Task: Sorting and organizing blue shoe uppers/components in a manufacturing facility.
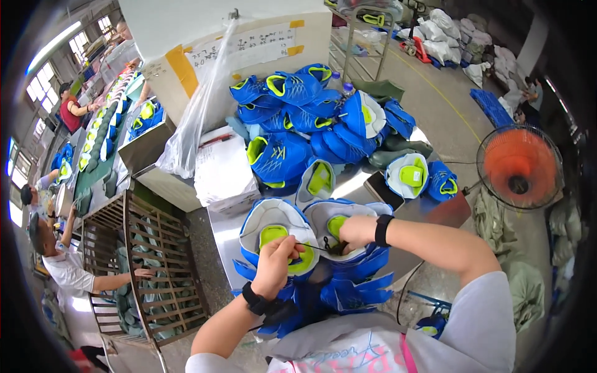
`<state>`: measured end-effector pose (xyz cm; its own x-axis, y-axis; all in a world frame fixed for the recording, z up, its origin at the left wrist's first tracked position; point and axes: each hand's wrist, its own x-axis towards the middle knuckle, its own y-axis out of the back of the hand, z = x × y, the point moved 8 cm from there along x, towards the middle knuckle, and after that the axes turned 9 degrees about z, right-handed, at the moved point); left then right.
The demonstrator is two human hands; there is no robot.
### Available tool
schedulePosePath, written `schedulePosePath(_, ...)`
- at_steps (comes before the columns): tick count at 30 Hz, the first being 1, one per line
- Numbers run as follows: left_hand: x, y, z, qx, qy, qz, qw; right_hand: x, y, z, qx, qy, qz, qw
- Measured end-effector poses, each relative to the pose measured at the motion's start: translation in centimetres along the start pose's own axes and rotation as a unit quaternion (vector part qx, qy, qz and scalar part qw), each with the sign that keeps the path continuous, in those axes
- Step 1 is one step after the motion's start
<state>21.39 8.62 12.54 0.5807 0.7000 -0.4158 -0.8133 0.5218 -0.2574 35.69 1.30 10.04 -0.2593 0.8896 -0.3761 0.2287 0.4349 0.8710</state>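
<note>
Left hand (277, 256) over a blue shoe upper (252, 230) with white lining and yellow-green insides; thumb and fingertips pinching a thin black cord (316, 247); the cord runs across the gap toward a second blue upper (373, 256), just beside the first, both openings facing up in front of the person's body; right hand (359, 233) at the mouth of the second upper, fingers curled downward at the cord's other end; their tips are partly hidden, so cannot tell whether they pinch it; dark band on each wrist.

Third upper (318, 180) just beyond these two; metal table (352, 186) beneath; heap of blue uppers (297, 118) farther back, against a pale panel (149, 25) bearing a taped sheet; stack of white papers (225, 171) left of the heap, clear plastic bag (202, 105) hanging beside it; orange fan (519, 166) to the right.

Far left, a slatted cage (134, 248) holding dark green pieces; a co-worker in a white top (68, 271) reaches an arm to it; conveyor line of shoes beyond (102, 133).
</note>
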Motion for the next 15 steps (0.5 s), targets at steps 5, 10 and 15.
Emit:
schedulePosePath(5,1.6,-0.1,0.6,0.061,-0.078,-0.02,0.995,0.4,2.1,-2.6,-0.001,-0.004,0.1,0.995)
schedulePosePath(10,2.7,0.3,2.4,0.306,-0.228,0.016,0.924,0.0,1.3,0.0,-0.034,-0.021,0.109,0.993)
schedulePosePath(15,3.0,-2.6,1.9,0.423,-0.365,-0.032,0.829,-1.9,4.6,-0.3,0.026,-0.034,0.263,0.964)
